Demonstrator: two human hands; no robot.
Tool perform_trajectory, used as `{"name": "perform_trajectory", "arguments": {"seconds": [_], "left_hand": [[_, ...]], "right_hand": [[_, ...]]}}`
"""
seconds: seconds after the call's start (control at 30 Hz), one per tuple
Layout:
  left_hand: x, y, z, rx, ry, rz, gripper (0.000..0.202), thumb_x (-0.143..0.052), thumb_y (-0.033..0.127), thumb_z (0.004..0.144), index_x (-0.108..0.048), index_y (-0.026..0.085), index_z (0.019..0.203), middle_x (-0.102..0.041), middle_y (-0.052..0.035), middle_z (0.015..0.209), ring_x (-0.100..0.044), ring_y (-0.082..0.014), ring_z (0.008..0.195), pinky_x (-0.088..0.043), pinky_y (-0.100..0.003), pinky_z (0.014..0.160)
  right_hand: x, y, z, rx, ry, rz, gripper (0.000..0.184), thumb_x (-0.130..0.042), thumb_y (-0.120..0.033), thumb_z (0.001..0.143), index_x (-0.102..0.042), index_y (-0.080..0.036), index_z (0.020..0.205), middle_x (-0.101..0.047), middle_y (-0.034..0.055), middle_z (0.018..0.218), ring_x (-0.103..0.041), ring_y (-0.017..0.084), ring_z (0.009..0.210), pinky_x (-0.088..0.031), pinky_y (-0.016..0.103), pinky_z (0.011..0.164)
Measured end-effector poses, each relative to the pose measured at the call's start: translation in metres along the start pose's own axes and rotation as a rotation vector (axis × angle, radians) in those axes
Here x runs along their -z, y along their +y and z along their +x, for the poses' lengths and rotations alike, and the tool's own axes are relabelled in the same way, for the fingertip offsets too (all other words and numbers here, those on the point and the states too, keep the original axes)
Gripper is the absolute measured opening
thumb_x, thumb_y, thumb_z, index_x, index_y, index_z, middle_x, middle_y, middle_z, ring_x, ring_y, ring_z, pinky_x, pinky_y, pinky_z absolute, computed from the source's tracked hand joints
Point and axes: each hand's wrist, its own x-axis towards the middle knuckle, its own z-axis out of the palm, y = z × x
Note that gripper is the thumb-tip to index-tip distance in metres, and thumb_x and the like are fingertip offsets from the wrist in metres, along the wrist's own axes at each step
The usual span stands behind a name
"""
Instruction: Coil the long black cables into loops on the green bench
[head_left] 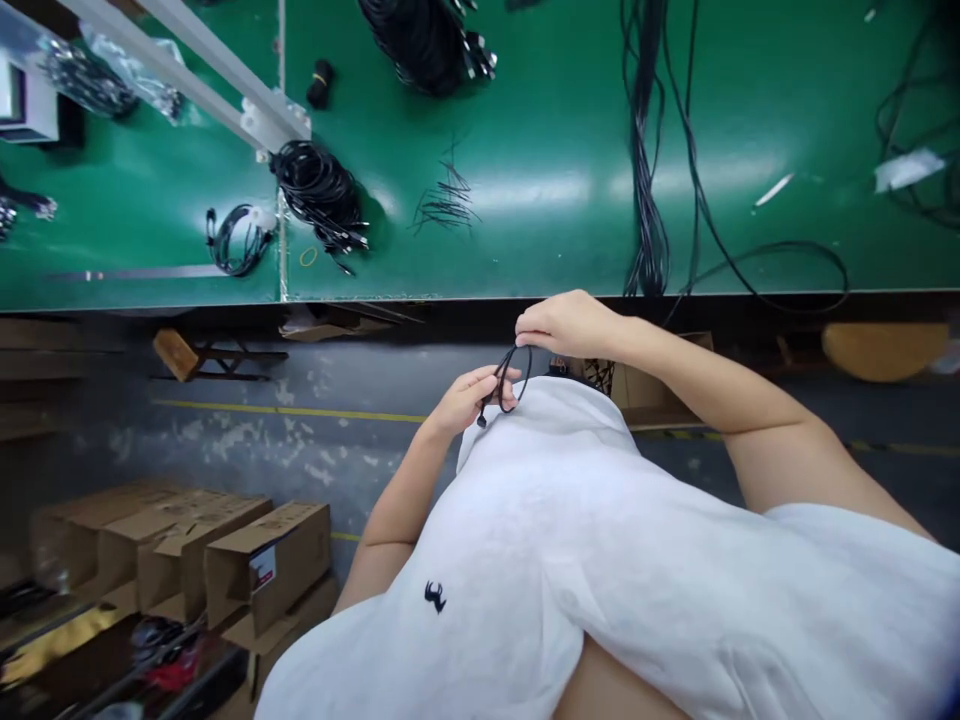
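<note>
Just off the table's front edge, a thin black cable (530, 372) hangs in a small loop between my hands. My left hand (478, 394) has its fingers closed on the lower part of the loop, and a dark connector end sticks out below them. Above it and to the right, my right hand (561, 322) pinches the top of the loop with bent fingers. On the table beyond lie scattered thin black ties (448, 198). A long bunch of black cables (646, 200) runs down to the table edge on the right.
Coiled cables (319, 195) lie beside a metal post (217, 70) at left on the green table (540, 240). A large black cable bundle (420, 45) sits farther back. Cardboard boxes (270, 565) stand on the floor at lower left. Wooden stools (885, 350) are under the table.
</note>
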Motion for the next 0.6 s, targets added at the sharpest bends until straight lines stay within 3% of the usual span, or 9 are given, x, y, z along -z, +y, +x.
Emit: {"name": "perform_trajectory", "arguments": {"seconds": [0.1,0.2,0.3,0.43,0.5,0.6], "left_hand": [[-0.004,0.006,0.003,0.071,-0.043,-0.124,0.037,-0.073,0.039,0.078,-0.07,0.01,0.101,-0.059,-0.0023,0.068,-0.06,-0.0122,0.06,-0.048,-0.024,0.058],[-0.011,0.01,0.005,0.109,-0.053,-0.228,0.032,-0.074,0.037,0.077,-0.07,0.009,0.093,-0.043,0.0042,0.056,-0.042,-0.0043,0.045,-0.036,-0.016,0.043],[-0.007,0.023,-0.002,0.1,0.012,-0.326,0.021,-0.066,0.031,0.084,-0.067,0.011,0.081,-0.029,0.008,0.051,-0.024,-0.0008,0.037,-0.022,-0.011,0.034],[0.015,0.05,-0.017,-0.154,0.278,-0.49,0.027,-0.044,0.029,0.098,-0.066,0.015,0.091,-0.023,0.0084,0.051,-0.015,-0.0012,0.033,-0.014,-0.009,0.029],[0.026,0.058,-0.021,-0.277,0.385,-0.526,0.032,-0.037,0.032,0.102,-0.065,0.017,0.105,-0.024,0.0084,0.051,-0.015,-0.0024,0.033,-0.013,-0.01,0.029],[0.034,0.06,-0.017,-0.252,0.436,-0.518,0.036,-0.031,0.034,0.104,-0.061,0.02,0.118,-0.024,0.0085,0.05,-0.016,-0.0041,0.033,-0.013,-0.011,0.029]], "right_hand": [[-0.003,0.0,-0.003,-0.001,0.022,0.072,0.027,-0.047,-0.033,0.096,-0.07,-0.021,0.093,-0.072,0.0013,0.091,-0.061,0.015,0.083,-0.029,0.024,0.061],[-0.009,0.01,0.004,0.021,0.08,0.209,0.031,-0.046,-0.038,0.096,-0.072,-0.021,0.093,-0.072,0.0001,0.091,-0.061,0.014,0.083,-0.034,0.023,0.066],[-0.026,0.058,0.001,0.009,0.177,0.38,0.039,-0.042,-0.044,0.096,-0.072,-0.02,0.098,-0.072,0.0016,0.097,-0.062,0.016,0.089,-0.04,0.026,0.077],[-0.067,0.126,-0.039,-0.363,0.313,0.314,0.044,-0.035,-0.039,0.096,-0.073,-0.017,0.098,-0.071,0.007,0.101,-0.062,0.02,0.097,-0.044,0.032,0.086],[-0.088,0.127,-0.065,-0.431,0.188,0.185,0.04,-0.037,-0.034,0.095,-0.074,-0.018,0.094,-0.071,0.0092,0.097,-0.063,0.021,0.094,-0.045,0.032,0.083],[-0.108,0.088,-0.092,-0.212,-0.079,0.088,0.034,-0.042,-0.033,0.095,-0.073,-0.021,0.092,-0.071,0.0085,0.089,-0.065,0.02,0.085,-0.045,0.029,0.072]]}}
